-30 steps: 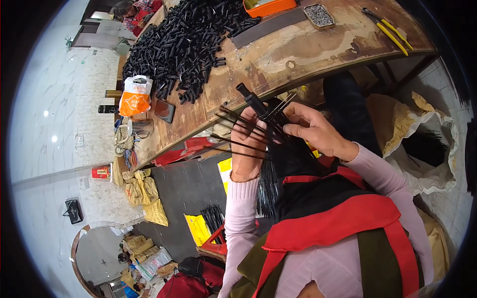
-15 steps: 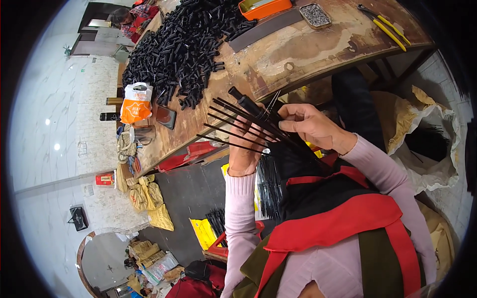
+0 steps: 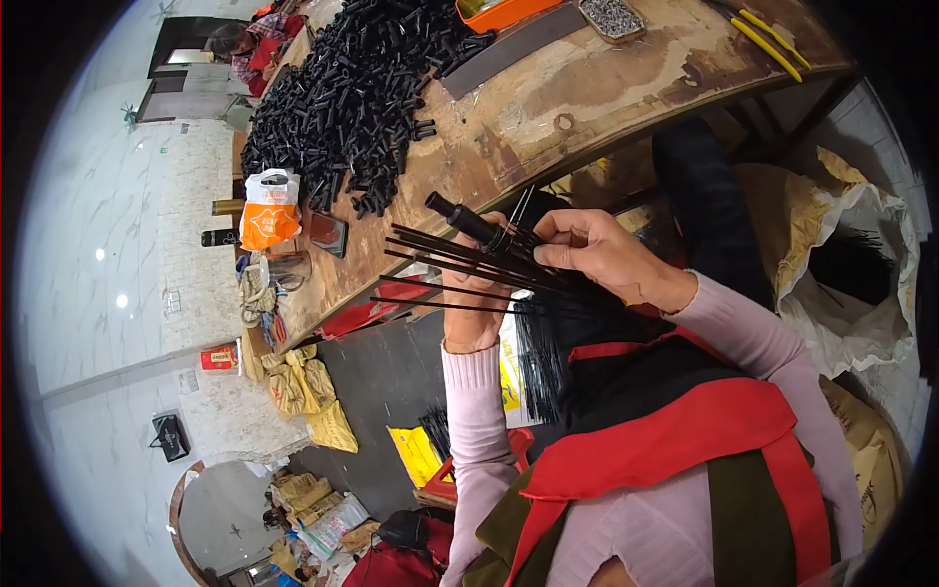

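My left hand (image 3: pixel 471 311) is closed round a black stepped plastic tube (image 3: pixel 460 219) that looks like an umbrella runner, and the tube tilts up to the left. Several thin black rods (image 3: pixel 440 259), like umbrella ribs, fan out below the tube and cross over that hand. Thin bright wires (image 3: pixel 521 205) stick up at the tube's collar. Right beside them my right hand (image 3: pixel 602 252) is closed, thumb and forefinger pinched at the rods' joint; exactly what lies between these fingertips is hidden. The rods run on to the right under it, over my dark apron.
On the wooden table (image 3: pixel 587 88) lie a big heap of black tubes (image 3: pixel 342 108), an orange box (image 3: pixel 504 12), a tin of small metal pieces (image 3: pixel 611 18) and yellow-handled pliers (image 3: pixel 768 44). An open sack of black rods (image 3: pixel 851 274) stands at right. Another person (image 3: pixel 256 49) sits far left.
Both hands and the tube with its rods have shifted slightly left. The rods now lie flatter, and the right hand still pinches near the collar.
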A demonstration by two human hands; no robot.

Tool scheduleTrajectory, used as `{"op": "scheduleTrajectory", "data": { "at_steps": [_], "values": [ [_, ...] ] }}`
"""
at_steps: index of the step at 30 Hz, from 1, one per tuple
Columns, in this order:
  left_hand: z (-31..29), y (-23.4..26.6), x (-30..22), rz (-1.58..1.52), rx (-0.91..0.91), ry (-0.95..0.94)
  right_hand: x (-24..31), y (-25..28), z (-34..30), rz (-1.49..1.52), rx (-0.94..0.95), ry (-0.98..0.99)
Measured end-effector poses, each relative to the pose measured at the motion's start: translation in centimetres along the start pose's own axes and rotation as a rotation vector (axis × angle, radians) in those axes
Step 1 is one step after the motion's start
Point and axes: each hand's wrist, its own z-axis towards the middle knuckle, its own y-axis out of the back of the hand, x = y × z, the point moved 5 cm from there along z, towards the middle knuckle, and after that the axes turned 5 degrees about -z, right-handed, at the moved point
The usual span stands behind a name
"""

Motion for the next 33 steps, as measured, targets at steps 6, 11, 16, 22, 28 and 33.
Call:
{"op": "scheduleTrajectory", "data": {
  "at_steps": [6, 11, 16, 22, 28, 33],
  "values": [
    [0.8, -0.1, 0.1, -0.018, 0.038, -0.049, 0.1, 0.4, 0.4, 0.054, -0.008, -0.037],
    [1.3, -0.1, 0.6, -0.004, 0.014, -0.026, 0.0, 1.3, 0.8, 0.150, 0.013, -0.040],
    [1.7, -0.8, 0.8, 0.031, -0.047, -0.047, 0.1, 2.2, 1.3, 0.282, 0.085, -0.103],
    [1.8, -1.2, 0.7, 0.098, -0.095, -0.050, -0.7, 2.6, 1.8, 0.325, 0.072, -0.148],
    [1.6, -0.8, 1.1, -0.033, -0.047, -0.094, -0.6, 2.4, 1.5, 0.133, -0.008, -0.128],
    [1.4, -0.1, 1.3, -0.006, -0.011, -0.047, -1.1, 2.4, 1.2, 0.291, 0.072, -0.135]
  ]
}}
